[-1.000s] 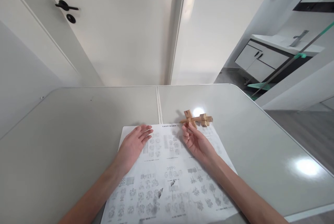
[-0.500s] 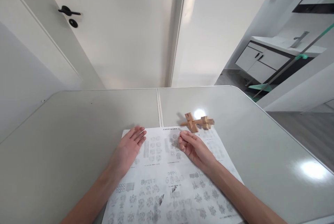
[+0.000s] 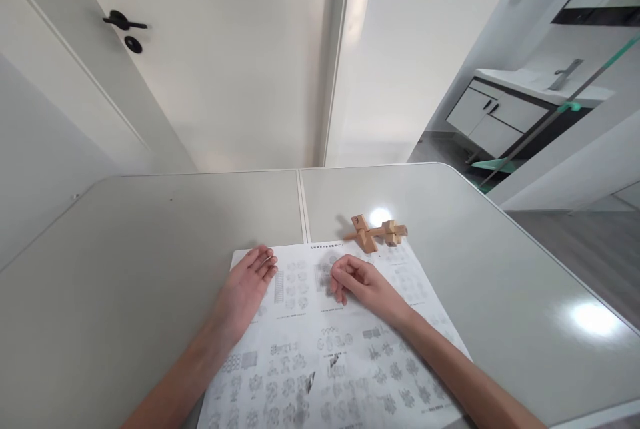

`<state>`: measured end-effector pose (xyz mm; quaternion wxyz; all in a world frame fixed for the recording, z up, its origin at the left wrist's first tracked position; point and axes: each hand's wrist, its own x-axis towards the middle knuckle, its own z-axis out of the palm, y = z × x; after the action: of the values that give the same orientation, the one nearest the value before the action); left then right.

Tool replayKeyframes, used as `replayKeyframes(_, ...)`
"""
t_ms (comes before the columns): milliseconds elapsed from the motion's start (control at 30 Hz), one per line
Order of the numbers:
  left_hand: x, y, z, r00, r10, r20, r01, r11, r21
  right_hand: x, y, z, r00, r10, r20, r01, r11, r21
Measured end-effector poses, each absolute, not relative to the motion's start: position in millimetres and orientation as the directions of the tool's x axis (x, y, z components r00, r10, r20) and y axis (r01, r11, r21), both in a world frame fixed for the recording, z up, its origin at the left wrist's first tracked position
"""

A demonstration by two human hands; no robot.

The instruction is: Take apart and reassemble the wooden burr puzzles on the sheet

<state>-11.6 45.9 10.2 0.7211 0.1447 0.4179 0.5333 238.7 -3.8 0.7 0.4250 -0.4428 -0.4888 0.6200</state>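
Note:
A large printed sheet (image 3: 300, 322) covered with small diagrams lies on the grey table. My left hand (image 3: 251, 282) rests on its side at the sheet's left edge, fingers apart and holding nothing. Over the upper middle of the sheet is my right hand (image 3: 357, 282), its fingers curled in toward the thumb; whether anything small is between them is hidden. Just beyond it, a wooden toy of interlocked blocks on a rod (image 3: 367, 236) lies across the sheet's top edge. Neither hand visibly touches the toy.
The grey table (image 3: 125, 269) has a seam (image 3: 303, 206) running away from the sheet. Behind it stands a white door with a black handle (image 3: 120, 20). A sink cabinet (image 3: 500, 112) and a green-and-grey pole (image 3: 540, 126) are at the right.
My right hand has moved slightly left and its fingers have turned downward, away from the wooden toy. My left hand has hardly moved. The whole view has shifted a little.

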Motion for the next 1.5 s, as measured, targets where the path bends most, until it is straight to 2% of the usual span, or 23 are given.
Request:
replayKeyframes(333,-11.0,46.4,9.7,0.098,0.893,-0.44,-0.645,0.393,0.655,239.5,-2.7,5.9,-0.272,0.952,-0.144,-0.076,-0.17,-0.983)
replayKeyframes(700,-8.1,45.5,12.1,0.089,0.888,-0.452,-0.638,0.399,0.659,238.8,-6.3,-7.2,-0.195,0.979,-0.065,0.048,-0.057,-0.997)
replayKeyframes(1100,-6.9,44.9,10.7,0.076,0.889,-0.451,-0.64,0.39,0.662,240.0,-4.9,-6.1,-0.106,0.989,-0.106,0.077,-0.098,-0.992)
replayKeyframes(1500,-8.8,46.9,6.2,0.1,0.904,-0.415,-0.643,0.377,0.666,239.6,-5.3,-6.4,-0.11,0.988,-0.108,0.116,-0.095,-0.989)
